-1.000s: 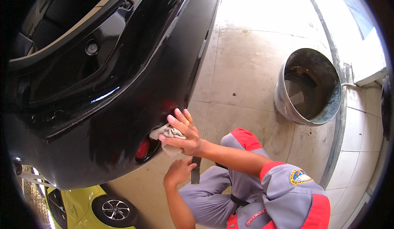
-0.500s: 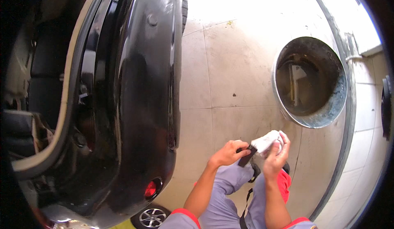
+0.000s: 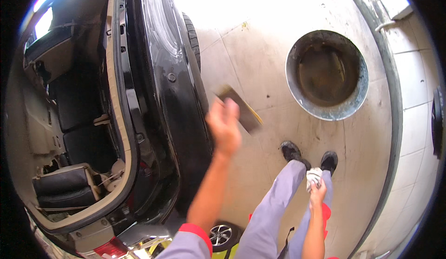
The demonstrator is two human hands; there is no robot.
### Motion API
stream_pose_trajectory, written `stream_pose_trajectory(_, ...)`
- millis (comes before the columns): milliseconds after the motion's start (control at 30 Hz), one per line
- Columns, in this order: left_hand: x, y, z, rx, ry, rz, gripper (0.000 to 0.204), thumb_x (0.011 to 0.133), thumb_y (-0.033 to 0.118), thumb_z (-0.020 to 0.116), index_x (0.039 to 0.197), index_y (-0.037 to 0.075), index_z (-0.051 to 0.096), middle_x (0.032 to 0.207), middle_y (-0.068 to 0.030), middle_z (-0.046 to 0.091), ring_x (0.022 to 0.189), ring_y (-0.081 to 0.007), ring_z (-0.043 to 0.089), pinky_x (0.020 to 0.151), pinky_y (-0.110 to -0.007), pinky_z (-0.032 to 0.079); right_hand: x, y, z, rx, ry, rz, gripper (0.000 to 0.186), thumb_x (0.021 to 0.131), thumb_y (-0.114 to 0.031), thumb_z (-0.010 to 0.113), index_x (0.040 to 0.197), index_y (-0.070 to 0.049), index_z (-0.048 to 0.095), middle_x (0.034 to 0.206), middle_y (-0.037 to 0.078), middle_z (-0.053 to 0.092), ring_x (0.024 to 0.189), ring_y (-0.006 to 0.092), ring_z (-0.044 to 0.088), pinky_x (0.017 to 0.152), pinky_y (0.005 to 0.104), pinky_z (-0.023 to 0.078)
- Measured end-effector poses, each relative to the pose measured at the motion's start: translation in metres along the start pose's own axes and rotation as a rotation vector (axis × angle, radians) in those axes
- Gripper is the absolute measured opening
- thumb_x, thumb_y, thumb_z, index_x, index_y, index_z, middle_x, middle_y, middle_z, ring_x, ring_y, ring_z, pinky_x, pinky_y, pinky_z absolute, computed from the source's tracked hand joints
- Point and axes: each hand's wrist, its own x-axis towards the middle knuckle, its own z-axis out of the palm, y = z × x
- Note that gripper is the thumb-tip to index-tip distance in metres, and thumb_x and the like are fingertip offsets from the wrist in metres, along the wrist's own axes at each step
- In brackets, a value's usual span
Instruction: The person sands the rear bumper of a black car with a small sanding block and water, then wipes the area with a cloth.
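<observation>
Well, the left hand point(image 3: 225, 129) pinched a flat dark piece point(image 3: 249, 119), a bit blurry, near the middle. The right hand point(image 3: 318, 195) held a bunched white cloth point(image 3: 314, 177) at four o'clock. A big round bucket point(image 3: 357, 90) stood on the pale tile floor point(image 3: 260, 161) at two, the black car point(image 3: 186, 115) at nine, a tiled wall point(image 3: 412, 87) at three.
</observation>
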Motion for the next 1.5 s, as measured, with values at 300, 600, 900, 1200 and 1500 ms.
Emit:
stream_pose_trajectory(300,0.264,0.066,-0.133,0.059,0.396,0.321,0.022,0.099,0.021,0.051,0.09,0.002,0.057,0.075,-0.0029,0.06,0.06,-0.0097,0.054,0.053,-0.025,0.042,-0.038,-0.067,0.121,-0.065,-0.463,-0.331,0.047,0.08,-0.011,0.07,0.121,0.007,0.056,0.113,0.012,0.06,0.107,0.0214,0.058,0.096,0.0308,0.043)
stream_pose_trajectory(600,0.33,-0.014,-0.161,0.367,0.378,0.287,0.032,0.103,0.025,0.039,0.096,-0.004,0.053,0.086,-0.0092,0.059,0.074,-0.0189,0.057,0.07,-0.032,0.047,-0.092,-0.152,0.286,0.331,-0.683,0.002,0.034,0.09,-0.009,0.06,0.121,-0.002,0.05,0.108,0.005,0.059,0.102,0.0124,0.054,0.09,0.0288,0.045)
stream_pose_trajectory(900,0.325,-0.011,-0.148,0.248,0.332,0.057,0.036,0.104,0.03,0.039,0.11,-0.003,0.051,0.098,-0.007,0.056,0.087,-0.0162,0.053,0.084,-0.032,0.042,-0.148,-0.187,0.381,-0.033,-0.641,-0.366,0.044,0.087,-0.002,0.057,0.13,0.005,0.046,0.148,0.025,0.033,0.141,0.041,0.027,0.114,0.0447,0.024)
stream_pose_trajectory(1200,0.326,-0.007,-0.155,0.246,0.319,-0.032,0.033,0.104,0.03,0.039,0.115,0.0,0.048,0.098,-0.0064,0.055,0.088,-0.0152,0.057,0.084,-0.031,0.049,-0.124,-0.243,0.437,-0.028,-0.657,-0.317,0.039,0.087,0.003,0.056,0.125,0.008,0.047,0.154,0.026,0.022,0.143,0.0419,0.022,0.115,0.0436,0.02)
stream_pose_trajectory(1500,0.322,-0.006,-0.142,0.293,0.401,-0.096,0.05,0.103,0.034,0.043,0.133,-0.005,0.042,0.118,-0.0102,0.054,0.102,-0.017,0.055,0.092,-0.03,0.044,-0.027,-0.352,0.544,0.031,-0.719,-0.627,0.047,0.088,-0.002,0.056,0.133,0.003,0.046,0.152,0.024,0.027,0.14,0.0409,0.027,0.115,0.043,0.022)
